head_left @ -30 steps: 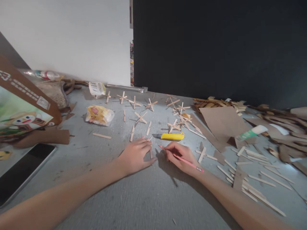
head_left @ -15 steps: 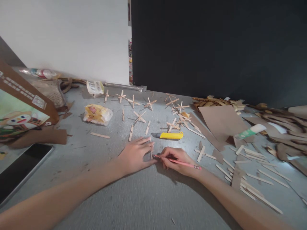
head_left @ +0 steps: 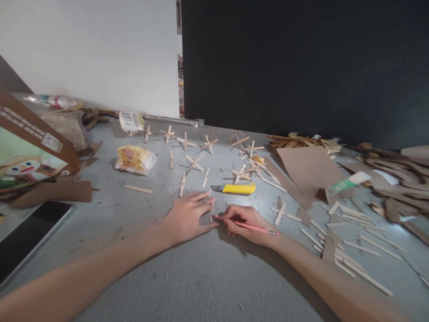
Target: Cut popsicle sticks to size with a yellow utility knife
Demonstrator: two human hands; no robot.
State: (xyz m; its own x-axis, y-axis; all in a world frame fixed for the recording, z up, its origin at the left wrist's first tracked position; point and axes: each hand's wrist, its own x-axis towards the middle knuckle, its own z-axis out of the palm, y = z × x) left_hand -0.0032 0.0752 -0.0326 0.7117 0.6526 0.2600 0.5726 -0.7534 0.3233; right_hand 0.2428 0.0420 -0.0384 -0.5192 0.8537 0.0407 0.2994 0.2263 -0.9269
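A wooden craft stick (head_left: 212,206) lies on the grey table, pointing away from me. My left hand (head_left: 191,214) holds it down, fingertips across its upper part and thumb by its near end; the fingers partly hide it. In my right hand (head_left: 243,221) is a pink pencil (head_left: 256,228), pinched near its point. The pencil's tip meets the stick near its lower end. Just beyond my hands is a yellow utility knife (head_left: 238,189) with its blade out to the left. Short craft sticks (head_left: 182,185) with small marks or slots lie beyond my left hand.
Crossed-stick pieces (head_left: 194,162) stand in rows at the back. Loose sticks (head_left: 362,249), cardboard (head_left: 303,172) and a glue stick (head_left: 350,182) are at right. A phone (head_left: 33,237), a printed box (head_left: 33,143) and a yellow-white packet (head_left: 136,159) are at left.
The whole view has shifted very slightly. Both hands keep their places, with the pencil tip still at the craft stick's lower end.
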